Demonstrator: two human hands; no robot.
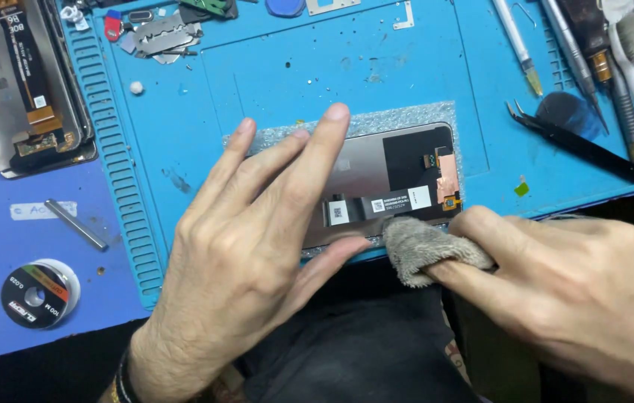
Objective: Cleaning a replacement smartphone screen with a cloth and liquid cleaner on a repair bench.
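Our right hand (570, 291) pinches a grey cloth (425, 246) over a fingertip, pressed to the near edge of the screen (399, 168). Our left hand (257, 246) lies spread, fingers flat, holding that screen face down on the foam sheet (406, 118) atop the blue mat (294, 67). We judge this an edge-wiping step; next calls for light, even strokes clear of the flex cable (384, 203). Beyond lie tweezers (578, 142).

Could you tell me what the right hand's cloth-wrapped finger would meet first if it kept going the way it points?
The right hand points left along the near edge of the screen panel. Its cloth would probably first meet the left hand, at the thumb, though depth is unclear.
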